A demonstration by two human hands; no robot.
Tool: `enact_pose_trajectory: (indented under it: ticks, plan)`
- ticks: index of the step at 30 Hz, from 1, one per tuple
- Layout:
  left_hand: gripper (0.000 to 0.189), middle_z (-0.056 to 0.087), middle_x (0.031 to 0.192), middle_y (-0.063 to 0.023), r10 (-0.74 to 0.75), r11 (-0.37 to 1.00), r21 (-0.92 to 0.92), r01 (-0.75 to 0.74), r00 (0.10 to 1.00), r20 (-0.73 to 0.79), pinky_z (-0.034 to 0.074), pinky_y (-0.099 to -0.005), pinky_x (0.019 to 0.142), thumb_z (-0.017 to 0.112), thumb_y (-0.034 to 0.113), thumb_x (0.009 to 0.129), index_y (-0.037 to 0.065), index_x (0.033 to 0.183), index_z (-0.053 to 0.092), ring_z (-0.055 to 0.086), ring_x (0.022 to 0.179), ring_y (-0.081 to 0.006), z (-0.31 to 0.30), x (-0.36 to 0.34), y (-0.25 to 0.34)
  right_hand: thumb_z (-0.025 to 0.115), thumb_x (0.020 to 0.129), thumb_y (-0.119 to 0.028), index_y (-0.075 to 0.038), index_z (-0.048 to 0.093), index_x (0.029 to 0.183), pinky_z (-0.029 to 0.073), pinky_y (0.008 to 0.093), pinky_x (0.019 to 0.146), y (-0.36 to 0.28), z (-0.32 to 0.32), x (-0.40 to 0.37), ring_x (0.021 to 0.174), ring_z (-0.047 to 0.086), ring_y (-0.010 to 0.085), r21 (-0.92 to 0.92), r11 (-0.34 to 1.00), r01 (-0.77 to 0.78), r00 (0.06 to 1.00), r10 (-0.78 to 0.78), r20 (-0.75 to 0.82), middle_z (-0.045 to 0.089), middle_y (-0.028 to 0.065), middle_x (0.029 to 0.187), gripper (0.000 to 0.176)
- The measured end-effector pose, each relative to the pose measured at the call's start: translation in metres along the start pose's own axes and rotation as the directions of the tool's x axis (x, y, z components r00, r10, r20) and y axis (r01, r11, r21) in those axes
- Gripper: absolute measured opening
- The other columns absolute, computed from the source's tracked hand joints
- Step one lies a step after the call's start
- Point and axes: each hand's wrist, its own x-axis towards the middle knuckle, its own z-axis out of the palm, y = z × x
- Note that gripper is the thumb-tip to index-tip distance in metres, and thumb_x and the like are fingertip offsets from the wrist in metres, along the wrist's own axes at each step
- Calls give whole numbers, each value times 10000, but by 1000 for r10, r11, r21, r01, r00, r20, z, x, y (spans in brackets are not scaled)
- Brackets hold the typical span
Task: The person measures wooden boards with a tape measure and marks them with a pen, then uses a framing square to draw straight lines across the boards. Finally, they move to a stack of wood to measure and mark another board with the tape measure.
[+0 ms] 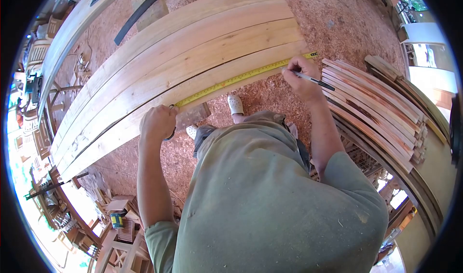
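Several pale wooden boards [207,44] lie side by side in front of me, with narrow dark gaps between some of them. A yellow tape measure [236,79] is stretched along the board nearest my body. My left hand [158,122] is closed around its case end at the near edge; the palm hides most of the case. Toward the boards' right end, my right hand [303,79] grips a pen [322,83], its tip pointing at the board's edge beside the tape. The tape's free end sticks out past those fingers, beyond the board end.
A stack of reddish wood strips [371,109] stands to my right. Wood shavings [337,27] cover the floor. A dark curved strip [142,13] lies beyond the boards at upper left. At lower left are wooden furniture parts and a small can [116,220].
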Motion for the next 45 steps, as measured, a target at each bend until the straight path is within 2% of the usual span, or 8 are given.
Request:
enact_pose_trajectory:
  ticks: [3, 6, 8, 12, 17, 20, 32, 45]
  plan:
    - [485, 667, 987, -265, -10, 1000, -17, 10, 1000, -10, 480, -478, 891, 440, 386, 954, -21, 952, 702, 639, 959, -405, 4, 2, -2, 666, 797, -79, -19, 576, 782, 427, 242, 551, 3, -1, 1, 625, 519, 57, -35, 999, -2, 999, 3, 35, 573, 8, 658, 109]
    - [492, 668, 976, -267, 7, 1000, -20, -8, 1000, -15, 480, -480, 889, 440, 390, 954, -25, 939, 705, 640, 953, -405, 8, 6, -7, 663, 806, -78, -21, 582, 769, 394, 235, 530, -8, -1, 5, 575, 485, 56, 71, 997, 25, 999, -23, -28, 546, -10, 633, 105]
    - [498, 669, 966, -267, 32, 999, 9, -32, 999, -11, 482, -482, 884, 442, 392, 955, -29, 930, 705, 640, 949, -406, 11, 9, -9, 651, 804, -82, -15, 602, 793, 443, 247, 569, -4, -6, 8, 631, 545, 68, 33, 999, 6, 999, -8, 46, 604, 25, 675, 83]
    - [498, 668, 957, -270, 14, 1000, 11, -14, 1000, -11, 485, -485, 876, 444, 393, 955, -30, 924, 705, 641, 938, -411, 6, 5, -5, 654, 792, -84, -16, 600, 778, 451, 258, 563, 4, -4, 12, 614, 557, 86, -27, 999, 42, 996, -40, 76, 602, 38, 659, 88]
    - [503, 663, 935, -280, 15, 1000, 14, -15, 999, -30, 488, -488, 865, 445, 394, 956, -33, 899, 705, 643, 917, -420, 6, 4, -5, 664, 763, -101, -33, 594, 749, 463, 285, 538, 8, -6, 13, 569, 596, 151, -133, 981, 141, 986, -127, 109, 607, 76, 637, 98]
    - [501, 664, 925, -280, -9, 1000, 1, 9, 1000, -15, 488, -489, 859, 451, 394, 955, -33, 892, 705, 644, 911, -422, 1, 0, 0, 665, 763, -107, -36, 595, 746, 464, 290, 537, 9, -6, 13, 568, 602, 162, -135, 977, 163, 982, -147, 117, 612, 80, 641, 101]
    - [485, 667, 915, -273, 6, 1000, 4, -6, 999, -53, 491, -492, 853, 458, 393, 954, -17, 882, 707, 645, 906, -423, 4, 0, -2, 668, 774, -86, -30, 592, 750, 467, 309, 537, 5, -7, 12, 570, 613, 191, -162, 974, 156, 982, -135, 134, 622, 95, 656, 97]
    - [484, 668, 941, -270, -26, 1000, -4, 26, 1000, -16, 487, -488, 866, 461, 396, 955, -21, 924, 706, 643, 928, -415, 1, 1, -1, 669, 773, -92, -30, 581, 747, 468, 318, 543, 4, -7, 13, 579, 613, 200, -163, 973, 165, 978, -141, 151, 611, 100, 651, 110]
